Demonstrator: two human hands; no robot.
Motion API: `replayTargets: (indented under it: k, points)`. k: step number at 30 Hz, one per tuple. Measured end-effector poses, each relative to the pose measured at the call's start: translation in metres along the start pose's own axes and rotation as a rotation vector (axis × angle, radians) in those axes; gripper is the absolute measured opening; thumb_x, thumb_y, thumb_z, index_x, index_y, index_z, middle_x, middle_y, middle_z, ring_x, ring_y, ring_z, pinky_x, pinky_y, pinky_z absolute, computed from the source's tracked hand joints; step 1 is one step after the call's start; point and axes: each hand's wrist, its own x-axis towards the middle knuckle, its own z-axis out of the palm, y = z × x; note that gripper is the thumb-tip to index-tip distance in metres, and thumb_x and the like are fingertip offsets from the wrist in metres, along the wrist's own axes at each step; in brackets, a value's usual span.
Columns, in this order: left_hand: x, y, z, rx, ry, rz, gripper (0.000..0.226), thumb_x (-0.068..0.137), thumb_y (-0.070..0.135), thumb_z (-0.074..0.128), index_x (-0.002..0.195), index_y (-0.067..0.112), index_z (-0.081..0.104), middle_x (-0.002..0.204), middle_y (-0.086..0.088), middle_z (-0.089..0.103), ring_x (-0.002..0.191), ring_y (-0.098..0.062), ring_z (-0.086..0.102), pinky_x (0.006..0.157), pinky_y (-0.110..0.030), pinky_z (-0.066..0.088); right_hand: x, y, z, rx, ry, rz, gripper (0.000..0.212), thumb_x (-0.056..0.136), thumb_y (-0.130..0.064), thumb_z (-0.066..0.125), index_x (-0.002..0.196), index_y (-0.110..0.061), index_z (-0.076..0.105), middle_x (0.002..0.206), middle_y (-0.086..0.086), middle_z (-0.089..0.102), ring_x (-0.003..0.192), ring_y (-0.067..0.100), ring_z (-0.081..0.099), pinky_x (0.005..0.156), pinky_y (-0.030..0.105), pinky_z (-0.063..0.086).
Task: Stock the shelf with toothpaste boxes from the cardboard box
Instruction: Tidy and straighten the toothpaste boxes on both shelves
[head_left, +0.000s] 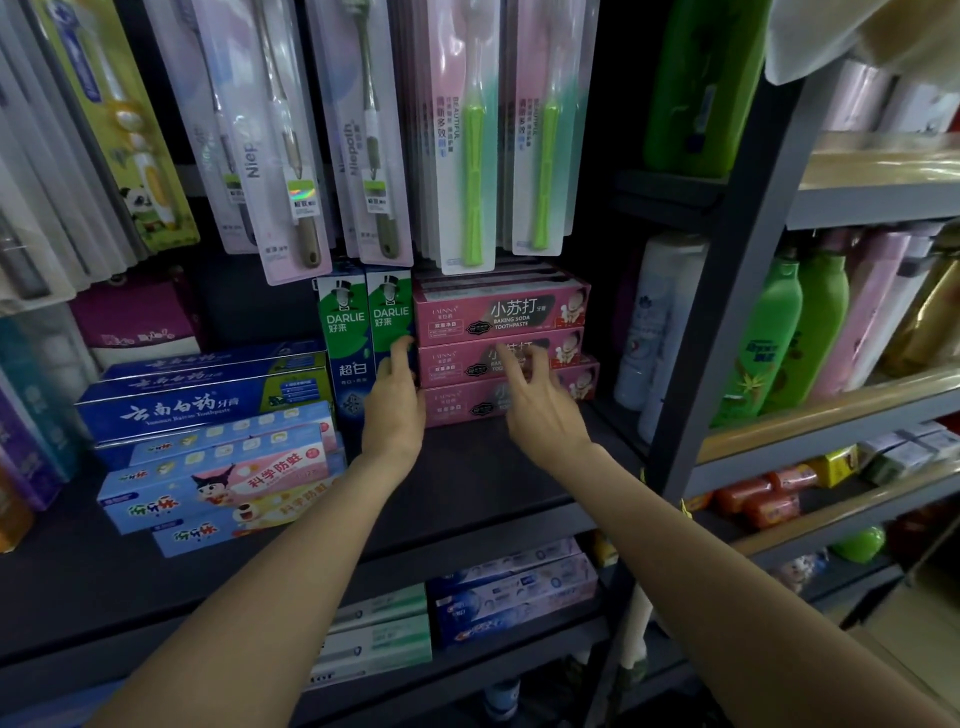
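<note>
Three pink baking-soda toothpaste boxes (498, 312) lie stacked at the back right of the dark shelf (483, 478). My left hand (393, 400) rests at the stack's left end, fingers touching where the pink boxes meet the upright green Darlie boxes (363, 322). My right hand (540, 400) is in front of the stack with fingers spread, fingertips against the middle pink box. Neither hand holds a box. The cardboard box is out of view.
Blue toothpaste boxes (202, 405) and children's toothpaste boxes (218, 483) are piled at the left. Packaged toothbrushes (467, 135) hang just above the stack. A grey upright post (727, 312) bounds the shelf at the right, with green bottles (779, 338) beyond. More toothpaste (509, 592) lies on the shelf below.
</note>
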Motion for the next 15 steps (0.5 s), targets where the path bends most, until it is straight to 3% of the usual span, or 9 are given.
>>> replayTargets:
  k: [4,9,12,15]
  points:
    - [-0.001,-0.001,0.0,0.019,0.014,0.012,0.061,0.088,-0.003,0.053,0.141,0.014,0.028,0.116,-0.014,0.052,0.083,-0.015,0.052,0.072,-0.026,0.042,0.01,-0.02,-0.012,-0.057,0.174,-0.2,0.089,0.077,0.01,0.051,0.148,-0.03,0.016,0.149,0.022,0.02,0.123,0.043,0.038,0.076,0.045,0.056]
    - [0.002,-0.003,0.001,0.041,0.019,0.036,0.062,0.088,-0.002,0.054,0.141,0.013,0.027,0.118,-0.017,0.053,0.092,-0.028,0.059,0.076,-0.035,0.049,0.026,-0.046,-0.026,-0.182,0.079,-0.237,0.09,0.083,0.004,0.049,0.149,-0.033,0.0,0.156,0.013,-0.005,0.136,0.04,0.019,0.085,0.042,0.054]
    - [0.003,-0.004,0.001,0.05,0.006,0.031,0.063,0.087,-0.002,0.054,0.142,0.014,0.025,0.118,-0.017,0.054,0.093,-0.028,0.06,0.078,-0.037,0.05,0.026,-0.047,-0.026,-0.176,0.062,-0.226,0.088,0.083,0.002,0.05,0.15,-0.029,0.001,0.155,0.014,-0.006,0.136,0.04,0.018,0.088,0.043,0.052]
    - [-0.011,0.007,-0.006,0.027,0.032,0.002,0.062,0.086,-0.003,0.053,0.141,0.01,0.027,0.122,-0.017,0.053,0.095,-0.031,0.059,0.076,-0.036,0.047,0.014,-0.05,-0.028,-0.096,0.117,-0.231,0.078,0.082,0.003,0.047,0.149,-0.019,0.013,0.154,0.018,0.003,0.134,0.04,0.024,0.086,0.044,0.052]
